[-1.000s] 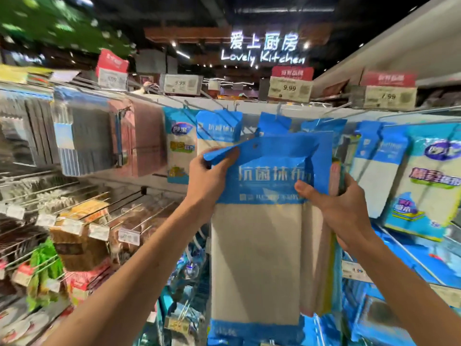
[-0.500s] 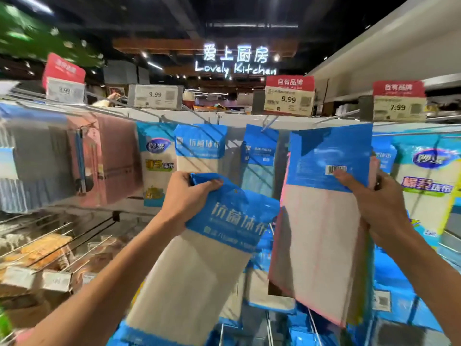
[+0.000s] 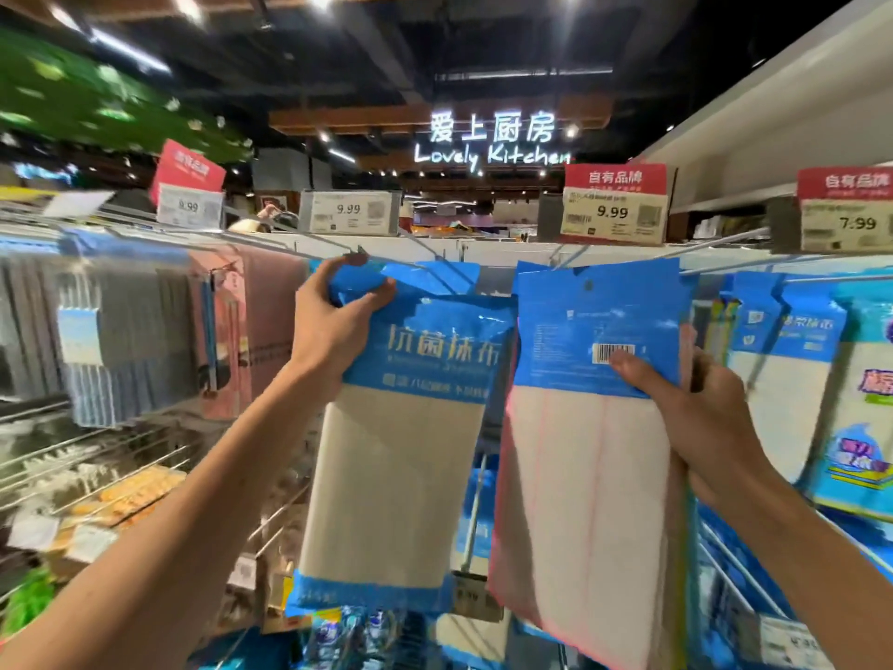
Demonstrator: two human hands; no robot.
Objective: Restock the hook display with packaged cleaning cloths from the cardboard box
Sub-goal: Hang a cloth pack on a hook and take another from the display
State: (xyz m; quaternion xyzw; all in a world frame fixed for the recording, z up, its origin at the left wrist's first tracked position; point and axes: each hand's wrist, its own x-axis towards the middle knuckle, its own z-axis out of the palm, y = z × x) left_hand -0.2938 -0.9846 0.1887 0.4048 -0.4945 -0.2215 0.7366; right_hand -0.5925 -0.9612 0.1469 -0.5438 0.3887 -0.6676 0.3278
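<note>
My left hand (image 3: 333, 321) pinches the blue header of a white cleaning cloth pack (image 3: 401, 456), holding its top up against a metal display hook (image 3: 386, 261). My right hand (image 3: 686, 418) grips a stack of cloth packs (image 3: 589, 476) with blue headers, back side and barcode facing me, the front one pink-striped. The stack's top edge sits just under another hook (image 3: 565, 258). The cardboard box is not in view.
More blue cloth packs (image 3: 792, 379) hang to the right; grey and pink cloths (image 3: 145, 331) hang to the left. Price tags (image 3: 613, 212) stand above the hook rail. Wire hooks with other goods (image 3: 121, 495) jut out at lower left.
My left hand has raised the white pack from mid-height up to the hook. The right hand's stack has shifted left and higher, now under its hook.
</note>
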